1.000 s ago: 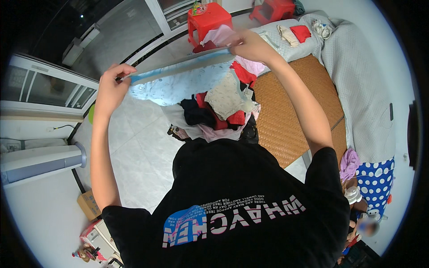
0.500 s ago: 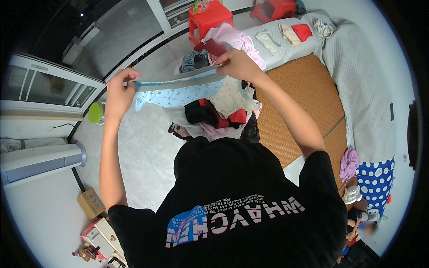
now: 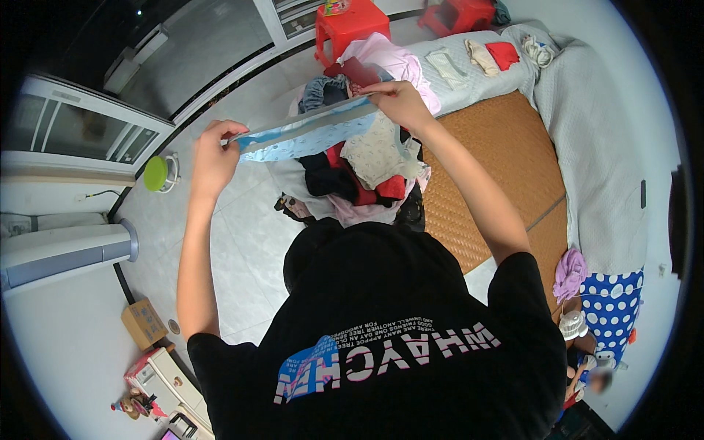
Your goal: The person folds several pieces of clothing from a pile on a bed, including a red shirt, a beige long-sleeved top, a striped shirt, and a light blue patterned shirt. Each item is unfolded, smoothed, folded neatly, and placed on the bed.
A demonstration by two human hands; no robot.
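A light blue printed garment (image 3: 304, 141) with a grey band along its upper edge is stretched between my two hands above a heap of clothes. At its left end, my left hand (image 3: 214, 160) pinches a corner. My right hand (image 3: 401, 105) grips the opposite end, a little farther away and higher in the view. The garment's exact kind cannot be made out. Below it lie a cream patterned garment (image 3: 375, 152), a black-and-red piece of clothing (image 3: 328, 178) and a blue denim-like item (image 3: 321, 93), which the held cloth partly hides.
A pink cloth (image 3: 381, 57) lies beyond the heap, near a red stool (image 3: 350, 29). To the right are a woven mat (image 3: 491, 165) and a grey quilted sofa (image 3: 587, 132) with small folded clothes. A green-lidded container (image 3: 155, 174) stands left. Another person (image 3: 584, 370) is at lower right.
My left hand has moved slightly rightward, toward the right hand. The garment slants more and shows a narrower strip. Both hands keep their hold.
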